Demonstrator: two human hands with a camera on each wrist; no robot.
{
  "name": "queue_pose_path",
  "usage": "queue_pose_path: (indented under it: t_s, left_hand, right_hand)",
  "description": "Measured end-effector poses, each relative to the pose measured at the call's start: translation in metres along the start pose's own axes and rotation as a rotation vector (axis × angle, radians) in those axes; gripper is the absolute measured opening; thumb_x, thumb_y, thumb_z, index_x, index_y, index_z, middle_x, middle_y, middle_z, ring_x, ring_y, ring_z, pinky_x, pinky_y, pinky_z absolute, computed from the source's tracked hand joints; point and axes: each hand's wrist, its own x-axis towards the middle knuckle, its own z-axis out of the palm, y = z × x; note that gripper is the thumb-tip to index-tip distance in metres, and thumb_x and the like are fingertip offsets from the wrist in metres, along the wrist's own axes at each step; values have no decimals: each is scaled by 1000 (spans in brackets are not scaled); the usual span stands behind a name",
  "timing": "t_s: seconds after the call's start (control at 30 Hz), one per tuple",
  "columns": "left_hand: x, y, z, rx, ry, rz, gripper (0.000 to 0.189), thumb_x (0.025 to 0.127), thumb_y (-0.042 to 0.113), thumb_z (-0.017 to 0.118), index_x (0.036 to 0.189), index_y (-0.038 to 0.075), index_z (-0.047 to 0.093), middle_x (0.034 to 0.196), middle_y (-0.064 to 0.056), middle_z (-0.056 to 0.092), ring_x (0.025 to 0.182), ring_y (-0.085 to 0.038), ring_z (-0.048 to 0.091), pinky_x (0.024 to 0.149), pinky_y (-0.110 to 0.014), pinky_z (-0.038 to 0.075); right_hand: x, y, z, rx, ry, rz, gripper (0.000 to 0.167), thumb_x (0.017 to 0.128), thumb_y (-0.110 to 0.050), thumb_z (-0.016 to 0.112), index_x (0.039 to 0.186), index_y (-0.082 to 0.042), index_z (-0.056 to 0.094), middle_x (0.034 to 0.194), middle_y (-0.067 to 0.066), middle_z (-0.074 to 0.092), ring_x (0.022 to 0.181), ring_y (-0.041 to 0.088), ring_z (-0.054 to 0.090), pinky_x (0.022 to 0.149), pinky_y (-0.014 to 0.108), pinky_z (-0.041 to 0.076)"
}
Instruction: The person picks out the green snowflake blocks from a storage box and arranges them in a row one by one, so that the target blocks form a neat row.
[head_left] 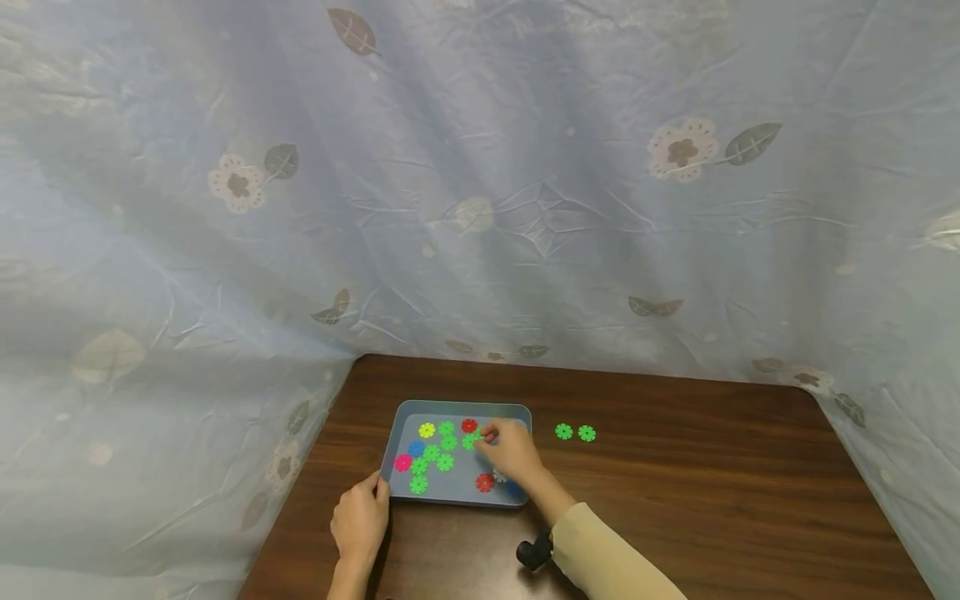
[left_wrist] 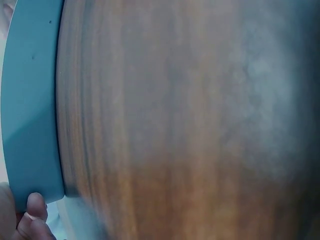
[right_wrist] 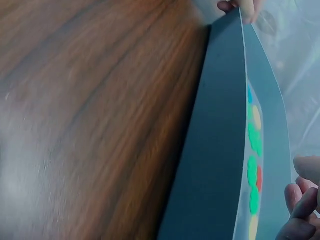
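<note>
Dark brown wood-grain table [head_left: 720,475], far corners rounded. Pale grey-blue drape [head_left: 480,108], creased, faintly glossy, hangs behind it and along both sides; soft shadows in its folds. Print: scalloped flowers [head_left: 682,151], grey-brown leaves [head_left: 353,32] with pale veins. Light diffuse; whitish sheen on table's near part.

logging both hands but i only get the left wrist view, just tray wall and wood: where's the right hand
Observer: In the head view, the right hand is over the right part of the tray, next to some green flower-shaped discs; whether it pinches one, I cannot tell.
Operator: ok, are all the discs inside the tray
Observer: No, two loose discs, both green, lie side by side on the table, off the tray's right side in the head view.
</note>
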Motion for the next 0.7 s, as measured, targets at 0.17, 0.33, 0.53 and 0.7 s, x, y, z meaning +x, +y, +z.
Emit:
queue_pose_path:
  t_s: [0.17, 0.33, 0.53, 0.7]
  left_hand:
    - [1, -1, 0, 0, 13, 4, 31, 99, 19, 59, 118, 7, 79, 99, -23, 76, 55, -30, 58, 46, -53, 47]
    - [1, -1, 2, 3, 8, -1, 30, 99, 19, 59, 118, 7, 79, 99, -22, 76, 56, -29, 60, 46, -53, 47]
    - [1, -2, 2, 4, 2, -9, 30, 98, 19, 60, 118, 9, 80, 98, -20, 76, 55, -27, 56, 45, -51, 46]
    - [1, -2, 1, 2, 3, -6, 29, 98, 18, 60, 118, 8, 80, 97, -20, 76, 56, -28, 58, 44, -50, 45]
  right_hand:
    - [3, -11, 16, -18, -25, -31, 21, 89, -20, 81, 101, -4, 76, 88, -2, 71, 82, 16, 65, 72, 34, 53]
    - [4, -20, 29, -17, -63, -25, 21, 89, -21, 82, 102, -5, 76, 88, -2, 70, 83, 16, 65, 76, 36, 54]
    - [6, -23, 43, -38, -92, 0, 22, 88, -24, 84, 98, -6, 74, 86, -3, 68, 82, 13, 64, 75, 35, 54]
    - [7, -20, 53, -80, -108, 2, 25, 85, -25, 85, 98, -6, 74, 83, -5, 65, 78, 11, 59, 73, 35, 53]
